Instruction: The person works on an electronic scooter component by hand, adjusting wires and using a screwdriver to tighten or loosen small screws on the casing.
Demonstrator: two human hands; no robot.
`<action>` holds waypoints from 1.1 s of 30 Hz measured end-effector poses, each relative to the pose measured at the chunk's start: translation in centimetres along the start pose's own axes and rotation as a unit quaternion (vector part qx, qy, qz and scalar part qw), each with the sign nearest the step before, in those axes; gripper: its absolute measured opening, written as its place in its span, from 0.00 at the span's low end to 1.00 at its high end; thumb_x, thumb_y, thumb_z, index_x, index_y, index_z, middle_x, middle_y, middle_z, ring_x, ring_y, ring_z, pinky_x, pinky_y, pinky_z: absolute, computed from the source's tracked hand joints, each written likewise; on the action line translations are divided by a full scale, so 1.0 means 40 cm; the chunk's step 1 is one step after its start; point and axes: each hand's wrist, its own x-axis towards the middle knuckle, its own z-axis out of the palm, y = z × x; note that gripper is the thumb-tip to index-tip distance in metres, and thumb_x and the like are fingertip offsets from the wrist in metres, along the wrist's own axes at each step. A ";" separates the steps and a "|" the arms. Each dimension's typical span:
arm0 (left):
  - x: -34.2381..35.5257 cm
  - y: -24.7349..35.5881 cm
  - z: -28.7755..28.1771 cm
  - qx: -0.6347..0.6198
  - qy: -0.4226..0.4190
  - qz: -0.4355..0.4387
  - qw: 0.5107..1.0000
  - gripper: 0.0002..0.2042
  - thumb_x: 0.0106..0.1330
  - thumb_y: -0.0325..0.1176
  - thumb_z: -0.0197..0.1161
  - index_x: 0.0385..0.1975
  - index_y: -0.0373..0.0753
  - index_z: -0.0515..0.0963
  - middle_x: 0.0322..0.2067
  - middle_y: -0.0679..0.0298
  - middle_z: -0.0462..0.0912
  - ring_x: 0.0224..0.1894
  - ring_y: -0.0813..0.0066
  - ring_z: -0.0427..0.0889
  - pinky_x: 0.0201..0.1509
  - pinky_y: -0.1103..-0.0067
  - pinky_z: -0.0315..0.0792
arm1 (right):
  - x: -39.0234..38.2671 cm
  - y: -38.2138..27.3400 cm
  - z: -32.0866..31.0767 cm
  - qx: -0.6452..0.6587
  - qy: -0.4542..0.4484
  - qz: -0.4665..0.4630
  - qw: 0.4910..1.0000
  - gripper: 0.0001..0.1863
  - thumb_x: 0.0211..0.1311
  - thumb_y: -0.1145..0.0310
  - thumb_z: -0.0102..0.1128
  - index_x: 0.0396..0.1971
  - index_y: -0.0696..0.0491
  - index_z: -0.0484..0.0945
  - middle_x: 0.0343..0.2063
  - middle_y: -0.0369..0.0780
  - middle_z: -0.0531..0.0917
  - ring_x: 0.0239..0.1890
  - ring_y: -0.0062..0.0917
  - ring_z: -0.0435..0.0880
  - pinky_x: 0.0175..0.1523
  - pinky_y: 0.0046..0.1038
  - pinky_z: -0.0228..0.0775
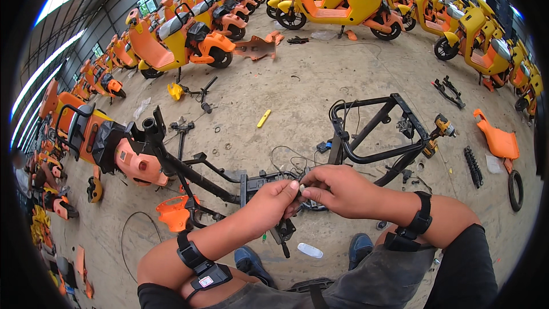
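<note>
We look down at two bare hands meeting near the centre of the frame. Between their fingertips sits a small pale piece [302, 189]. The right hand [341, 193] pinches it between thumb and fingers. The left hand [273, 201] is closed just beside it, thumb against bent fingers; the view is too small for us to tell whether it grips the piece itself or something behind it.

We judge the piece light and fairly stiff, easy to drop and perhaps easy to crack, so a gentle thumb-and-finger hold on its sides suits it best. Thin cables [280, 149] loop just above the hands; they look soft and springy.

Below the hands, a black scooter frame [200, 181] stretches from centre left to upper right. It looks heavy and rigid, and its bare tubes seem the surest place to take hold.
</note>
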 end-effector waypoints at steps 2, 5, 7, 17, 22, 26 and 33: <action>0.000 0.002 -0.001 0.004 0.001 0.004 1.000 0.18 0.77 0.46 0.42 0.34 0.38 0.71 0.22 0.72 0.66 0.25 0.83 0.62 0.32 0.83 0.63 | 0.003 -0.005 -0.002 0.017 0.000 0.020 1.000 0.14 0.64 0.65 0.59 0.42 0.60 0.77 0.35 0.48 0.82 0.38 0.38 0.83 0.42 0.34 0.74; 0.000 0.007 -0.004 -0.006 0.006 0.007 1.000 0.18 0.77 0.46 0.42 0.34 0.37 0.72 0.22 0.72 0.66 0.25 0.83 0.62 0.32 0.83 0.63 | 0.003 -0.004 -0.005 0.042 0.015 0.023 0.999 0.13 0.64 0.66 0.59 0.42 0.59 0.76 0.35 0.47 0.82 0.37 0.38 0.83 0.42 0.34 0.74; -0.003 0.011 0.000 -0.006 0.016 0.016 1.000 0.18 0.77 0.44 0.43 0.34 0.36 0.72 0.22 0.72 0.66 0.24 0.84 0.61 0.30 0.83 0.61 | 0.004 -0.004 -0.008 0.020 0.021 -0.006 1.000 0.12 0.64 0.67 0.59 0.42 0.59 0.76 0.35 0.47 0.81 0.37 0.39 0.83 0.43 0.34 0.73; -0.002 0.002 -0.002 -0.025 0.005 0.020 0.999 0.19 0.77 0.44 0.42 0.34 0.35 0.73 0.21 0.72 0.66 0.23 0.84 0.61 0.29 0.83 0.61 | -0.001 -0.011 -0.009 0.029 0.015 -0.016 0.999 0.10 0.63 0.74 0.56 0.43 0.59 0.73 0.36 0.47 0.79 0.41 0.39 0.80 0.45 0.34 0.72; 0.003 -0.002 0.001 -0.011 -0.004 0.013 1.000 0.19 0.77 0.45 0.42 0.35 0.34 0.73 0.22 0.72 0.66 0.25 0.83 0.62 0.31 0.83 0.62 | -0.008 0.000 -0.002 0.013 0.013 -0.046 0.999 0.11 0.62 0.77 0.56 0.44 0.59 0.71 0.38 0.48 0.77 0.40 0.39 0.80 0.45 0.34 0.72; -0.005 0.010 0.003 -0.006 -0.001 0.015 1.000 0.19 0.77 0.45 0.43 0.36 0.34 0.73 0.22 0.72 0.65 0.25 0.82 0.62 0.32 0.82 0.62 | -0.003 0.016 -0.002 0.007 0.036 -0.077 0.996 0.12 0.62 0.78 0.57 0.45 0.58 0.73 0.34 0.42 0.76 0.34 0.29 0.78 0.41 0.29 0.71; -0.007 0.006 -0.010 -0.062 -0.006 0.024 0.998 0.18 0.77 0.44 0.45 0.37 0.35 0.73 0.22 0.72 0.65 0.26 0.82 0.62 0.33 0.82 0.62 | 0.001 0.015 -0.001 0.152 0.067 -0.002 0.986 0.13 0.65 0.72 0.57 0.47 0.58 0.73 0.37 0.39 0.78 0.35 0.21 0.77 0.43 0.26 0.71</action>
